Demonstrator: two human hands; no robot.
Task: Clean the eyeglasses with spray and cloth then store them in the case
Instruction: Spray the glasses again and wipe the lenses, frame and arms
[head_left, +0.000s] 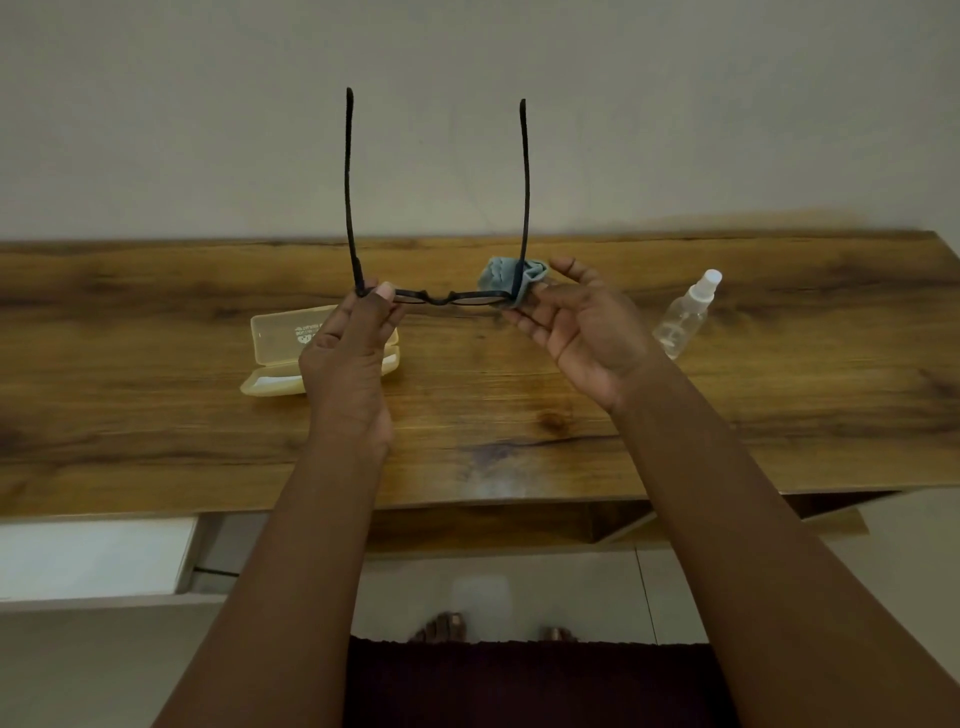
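One open case (291, 358) is lying on the table (519, 415) just below and behind the left hand (348, 358), partly hidden by it. That hand is pinching the left corner of the glasses (441, 298) between thumb and fingertips, holding the one pair above the table, both arms of the frame pointing away toward the wall. The right hand (582, 332) is pinching one blue cloth (511, 280) around the right lens — fingers curled on it. Beyond those fingers, well apart, one clear spray bottle (685, 314) is lying on the wood. The table's near edge is running under both forearms — bare wood is showing between case and bottle.
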